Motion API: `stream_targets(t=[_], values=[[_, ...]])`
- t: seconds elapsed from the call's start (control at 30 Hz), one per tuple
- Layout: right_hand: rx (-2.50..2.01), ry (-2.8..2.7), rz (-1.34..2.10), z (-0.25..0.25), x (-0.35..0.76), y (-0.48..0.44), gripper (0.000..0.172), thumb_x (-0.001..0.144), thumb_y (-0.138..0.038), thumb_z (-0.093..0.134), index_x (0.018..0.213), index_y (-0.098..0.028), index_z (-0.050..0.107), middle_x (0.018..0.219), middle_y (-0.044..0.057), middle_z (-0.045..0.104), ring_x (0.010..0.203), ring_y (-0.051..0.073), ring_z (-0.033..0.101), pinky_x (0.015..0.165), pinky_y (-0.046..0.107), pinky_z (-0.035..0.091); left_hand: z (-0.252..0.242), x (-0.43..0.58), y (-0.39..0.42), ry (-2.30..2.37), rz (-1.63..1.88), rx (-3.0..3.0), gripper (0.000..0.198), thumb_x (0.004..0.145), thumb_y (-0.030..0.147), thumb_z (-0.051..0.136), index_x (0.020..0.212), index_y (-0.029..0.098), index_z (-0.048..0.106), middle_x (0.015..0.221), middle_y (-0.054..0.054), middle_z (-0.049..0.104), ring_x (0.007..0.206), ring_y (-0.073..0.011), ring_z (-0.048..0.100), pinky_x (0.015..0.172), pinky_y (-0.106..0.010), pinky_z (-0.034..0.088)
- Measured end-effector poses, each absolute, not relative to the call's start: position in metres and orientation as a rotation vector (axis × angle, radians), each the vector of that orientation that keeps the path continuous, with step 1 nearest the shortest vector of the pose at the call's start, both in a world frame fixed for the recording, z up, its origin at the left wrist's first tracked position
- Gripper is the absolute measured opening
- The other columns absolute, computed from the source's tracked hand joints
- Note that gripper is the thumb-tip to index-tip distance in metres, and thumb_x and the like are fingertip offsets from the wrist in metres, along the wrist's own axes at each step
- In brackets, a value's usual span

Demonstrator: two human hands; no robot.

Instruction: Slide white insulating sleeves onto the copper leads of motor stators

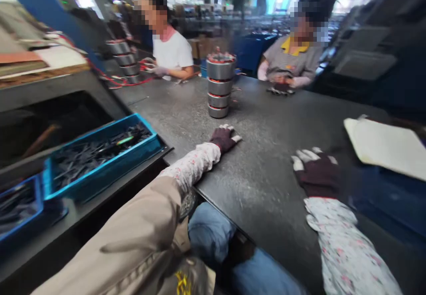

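Note:
My left hand (225,138), in a dark maroon glove with pale fingertips, lies flat on the dark tabletop (246,175). Its fingers are spread and hold nothing. Just beyond it stands an upright stack of metal motor stators (219,86) with red-orange windings, apart from the fingers. To the right, my right hand (316,173) wears the same kind of glove and rests palm down on the table, fingers apart and bare of any object. Floral sleeves cover both forearms.
Blue bins (100,162) of dark thin pieces stand at left. A pale board (386,146) lies at right. Across the table sit two people, one in a white shirt (173,51), the other in a striped top (289,60). More stacked stators (124,60) stand at far left near red wires.

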State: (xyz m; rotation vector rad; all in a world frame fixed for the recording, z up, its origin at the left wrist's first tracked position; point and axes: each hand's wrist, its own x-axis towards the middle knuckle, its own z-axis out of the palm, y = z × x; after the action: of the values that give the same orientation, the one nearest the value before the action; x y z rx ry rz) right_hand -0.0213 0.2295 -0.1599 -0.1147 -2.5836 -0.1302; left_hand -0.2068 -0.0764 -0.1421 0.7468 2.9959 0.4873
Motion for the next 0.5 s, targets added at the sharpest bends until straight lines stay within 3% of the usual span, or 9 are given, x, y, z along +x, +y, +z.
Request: stream_targets(t=[0.2,0.37,0.47,0.5], values=[[-0.093,-2.476,0.158,-0.161,0.014,0.171,0.034,0.100,-0.036,0.059,0.115,-0.015,0.080,0.121,0.012,0.077,0.124,0.030,0.064,0.113,0.046,0.050,-0.134,-0.220,-0.070,3.068,0.330,0.759,0.065,0.099,0.061,0.049,0.143,0.015,0.062,0.157,-0.018,0.052,0.145,-0.0395,0.048,0.121,-0.049,0.041],[-0.300,-2.409,0.027,-0.131,0.065,0.192,0.032,0.100,-0.039,0.062,0.118,-0.019,0.078,0.123,0.008,0.075,0.130,0.027,0.059,0.117,0.043,0.044,-0.141,-0.215,-0.072,3.062,0.157,0.749,0.074,0.101,0.060,0.040,0.157,0.013,0.048,0.163,-0.019,0.044,0.152,-0.0430,0.038,0.125,-0.054,0.033],[-0.967,-2.430,-0.212,-0.090,0.111,0.249,0.047,0.104,-0.043,0.058,0.135,-0.010,0.068,0.141,0.015,0.066,0.137,0.027,0.052,0.117,0.042,0.038,-0.147,-0.198,-0.079,3.047,0.103,0.803,0.076,0.102,0.062,0.037,0.160,0.013,0.042,0.166,-0.018,0.040,0.155,-0.0428,0.034,0.127,-0.054,0.028],[-1.110,-2.381,-0.245,-0.076,0.125,0.268,0.053,0.104,-0.040,0.056,0.137,0.001,0.064,0.142,0.025,0.061,0.136,0.032,0.052,0.112,0.047,0.039,-0.149,-0.190,-0.082,3.043,0.102,0.841,0.076,0.102,0.061,0.037,0.160,0.013,0.042,0.166,-0.018,0.040,0.155,-0.0426,0.034,0.128,-0.054,0.027]])
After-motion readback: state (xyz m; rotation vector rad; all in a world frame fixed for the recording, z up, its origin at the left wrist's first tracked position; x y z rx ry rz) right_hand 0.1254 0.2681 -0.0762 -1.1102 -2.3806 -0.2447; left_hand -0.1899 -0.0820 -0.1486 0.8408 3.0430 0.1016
